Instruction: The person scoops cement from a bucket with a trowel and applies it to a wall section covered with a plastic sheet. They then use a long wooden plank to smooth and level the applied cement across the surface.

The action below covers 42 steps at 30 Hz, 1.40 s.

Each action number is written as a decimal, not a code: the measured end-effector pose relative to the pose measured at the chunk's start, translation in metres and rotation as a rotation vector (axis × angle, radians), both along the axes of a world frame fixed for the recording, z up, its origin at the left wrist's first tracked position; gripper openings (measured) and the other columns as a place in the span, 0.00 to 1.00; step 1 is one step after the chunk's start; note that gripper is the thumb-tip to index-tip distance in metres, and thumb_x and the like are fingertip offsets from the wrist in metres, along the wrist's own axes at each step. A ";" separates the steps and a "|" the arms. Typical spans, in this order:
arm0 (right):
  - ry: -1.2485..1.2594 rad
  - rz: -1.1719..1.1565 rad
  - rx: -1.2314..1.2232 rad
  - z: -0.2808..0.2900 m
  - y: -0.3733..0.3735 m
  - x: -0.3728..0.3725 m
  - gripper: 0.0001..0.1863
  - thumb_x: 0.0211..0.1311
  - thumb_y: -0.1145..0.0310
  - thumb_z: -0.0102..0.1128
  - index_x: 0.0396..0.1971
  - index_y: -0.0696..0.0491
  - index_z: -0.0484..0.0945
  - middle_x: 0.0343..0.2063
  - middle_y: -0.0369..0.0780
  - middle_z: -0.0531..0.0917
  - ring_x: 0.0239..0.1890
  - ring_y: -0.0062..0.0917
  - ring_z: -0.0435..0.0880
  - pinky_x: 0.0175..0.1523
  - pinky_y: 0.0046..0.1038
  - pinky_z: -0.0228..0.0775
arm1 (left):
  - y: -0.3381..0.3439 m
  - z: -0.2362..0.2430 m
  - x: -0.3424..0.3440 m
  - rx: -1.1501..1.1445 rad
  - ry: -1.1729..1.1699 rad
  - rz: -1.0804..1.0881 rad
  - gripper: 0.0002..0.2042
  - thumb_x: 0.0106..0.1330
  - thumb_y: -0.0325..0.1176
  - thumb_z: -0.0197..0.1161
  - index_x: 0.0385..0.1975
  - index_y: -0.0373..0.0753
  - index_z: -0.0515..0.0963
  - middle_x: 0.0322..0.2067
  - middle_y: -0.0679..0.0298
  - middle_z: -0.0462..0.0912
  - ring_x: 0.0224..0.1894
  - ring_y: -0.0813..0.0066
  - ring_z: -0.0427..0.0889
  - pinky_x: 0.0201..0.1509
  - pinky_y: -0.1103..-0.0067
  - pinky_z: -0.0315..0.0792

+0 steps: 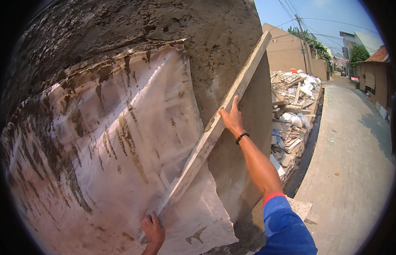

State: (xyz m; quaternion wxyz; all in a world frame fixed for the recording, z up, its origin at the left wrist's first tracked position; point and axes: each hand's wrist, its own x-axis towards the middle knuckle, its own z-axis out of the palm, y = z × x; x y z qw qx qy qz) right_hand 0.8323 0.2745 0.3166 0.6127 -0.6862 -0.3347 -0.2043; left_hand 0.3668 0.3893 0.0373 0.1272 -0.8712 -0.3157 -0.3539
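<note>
A long, pale plastering straightedge, smeared with mortar, slants from lower left to upper right against the wall. My right hand grips it around the middle, with the index finger pointing up along it and the other fingers partly hidden. Near its lower end my left hand is closed on it. Behind the board is a wall coated in brown mortar, rough at the top and smoother to the right. A whitish sheet, streaked with mortar drips, covers much of the wall's left part.
Beyond the wall's right edge lies a heap of rubble and broken boards. A dark gutter separates it from a paved lane. Flat pale pieces lie beside my right sleeve. A utility pole and buildings stand farther off.
</note>
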 end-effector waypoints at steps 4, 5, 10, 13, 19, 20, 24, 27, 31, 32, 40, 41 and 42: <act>0.027 0.070 0.041 0.048 0.000 0.023 0.54 0.53 0.53 0.60 0.73 0.60 0.39 0.29 0.52 0.83 0.31 0.39 0.84 0.44 0.38 0.76 | -0.007 0.032 0.025 0.003 -0.033 0.010 0.38 0.43 0.26 0.69 0.60 0.28 0.65 0.43 0.46 0.66 0.45 0.46 0.67 0.52 0.58 0.63; 0.035 0.081 0.043 0.068 0.000 0.024 0.54 0.53 0.53 0.60 0.73 0.60 0.40 0.31 0.52 0.83 0.29 0.38 0.84 0.43 0.38 0.77 | -0.012 0.043 0.032 0.007 -0.040 0.019 0.38 0.43 0.26 0.70 0.60 0.28 0.64 0.43 0.46 0.66 0.45 0.47 0.67 0.52 0.59 0.63; 0.011 0.069 -0.020 0.160 -0.024 0.041 0.54 0.51 0.54 0.61 0.74 0.55 0.40 0.37 0.51 0.83 0.20 0.29 0.80 0.26 0.29 0.77 | -0.026 0.091 0.080 -0.008 -0.141 -0.047 0.37 0.42 0.25 0.71 0.57 0.30 0.65 0.43 0.46 0.66 0.46 0.47 0.67 0.50 0.59 0.63; 0.005 0.113 0.071 0.168 -0.019 0.046 0.54 0.51 0.55 0.61 0.74 0.55 0.40 0.35 0.49 0.83 0.18 0.28 0.78 0.23 0.28 0.75 | -0.027 0.099 0.088 -0.036 -0.146 -0.029 0.34 0.42 0.24 0.72 0.54 0.31 0.66 0.43 0.46 0.66 0.46 0.47 0.67 0.50 0.59 0.63; 0.008 0.120 0.043 0.134 -0.016 0.034 0.54 0.53 0.55 0.58 0.74 0.57 0.37 0.22 0.43 0.81 0.16 0.27 0.75 0.21 0.28 0.74 | -0.023 0.073 0.083 0.007 -0.092 -0.026 0.37 0.44 0.27 0.72 0.58 0.28 0.66 0.43 0.46 0.66 0.45 0.48 0.67 0.47 0.60 0.64; 0.005 0.121 0.039 0.121 -0.014 0.033 0.54 0.54 0.55 0.58 0.74 0.57 0.36 0.20 0.42 0.80 0.16 0.27 0.75 0.21 0.28 0.73 | -0.021 0.064 0.078 -0.001 -0.089 -0.023 0.37 0.44 0.28 0.72 0.58 0.28 0.66 0.43 0.45 0.66 0.46 0.47 0.67 0.47 0.59 0.64; -0.010 0.104 0.000 0.067 -0.006 0.030 0.55 0.55 0.53 0.59 0.73 0.61 0.36 0.16 0.42 0.78 0.16 0.29 0.77 0.27 0.32 0.73 | -0.012 0.028 0.051 -0.043 -0.026 -0.037 0.39 0.43 0.29 0.73 0.59 0.27 0.66 0.43 0.43 0.67 0.45 0.45 0.68 0.47 0.57 0.64; -0.045 0.074 0.030 0.056 -0.007 0.046 0.55 0.55 0.53 0.59 0.73 0.61 0.36 0.17 0.43 0.79 0.16 0.29 0.78 0.29 0.32 0.74 | -0.009 0.024 0.052 -0.040 -0.009 -0.052 0.39 0.43 0.29 0.73 0.59 0.27 0.66 0.41 0.44 0.67 0.44 0.45 0.68 0.46 0.57 0.63; -0.044 0.075 -0.010 0.101 -0.012 0.046 0.55 0.53 0.53 0.60 0.73 0.61 0.38 0.18 0.44 0.81 0.16 0.29 0.78 0.29 0.32 0.74 | -0.011 0.044 0.070 -0.024 -0.063 -0.067 0.38 0.43 0.29 0.73 0.58 0.29 0.67 0.38 0.47 0.67 0.41 0.47 0.68 0.43 0.59 0.63; -0.054 0.067 -0.016 0.118 -0.014 0.046 0.55 0.53 0.53 0.60 0.73 0.60 0.38 0.18 0.44 0.81 0.16 0.28 0.78 0.29 0.31 0.74 | -0.012 0.050 0.079 0.002 -0.090 -0.076 0.37 0.43 0.29 0.73 0.58 0.29 0.67 0.37 0.48 0.67 0.40 0.48 0.68 0.43 0.60 0.63; -0.102 0.107 0.050 0.194 -0.022 0.050 0.55 0.52 0.54 0.60 0.73 0.58 0.38 0.33 0.50 0.83 0.15 0.28 0.77 0.27 0.30 0.76 | -0.025 0.095 0.119 -0.011 -0.194 -0.130 0.34 0.43 0.28 0.74 0.55 0.31 0.68 0.37 0.50 0.67 0.40 0.50 0.69 0.42 0.62 0.65; -0.110 0.114 0.092 0.192 -0.020 0.053 0.55 0.52 0.54 0.60 0.73 0.58 0.38 0.35 0.50 0.82 0.15 0.28 0.76 0.26 0.30 0.76 | -0.024 0.094 0.120 -0.009 -0.193 -0.133 0.35 0.43 0.28 0.74 0.55 0.31 0.68 0.38 0.50 0.67 0.40 0.50 0.69 0.42 0.62 0.65; -0.096 0.114 0.077 0.190 -0.018 0.055 0.55 0.52 0.54 0.60 0.73 0.58 0.38 0.33 0.50 0.83 0.15 0.28 0.77 0.26 0.29 0.76 | -0.024 0.093 0.119 -0.044 -0.196 -0.139 0.35 0.43 0.27 0.74 0.55 0.30 0.68 0.39 0.49 0.67 0.42 0.49 0.68 0.43 0.62 0.65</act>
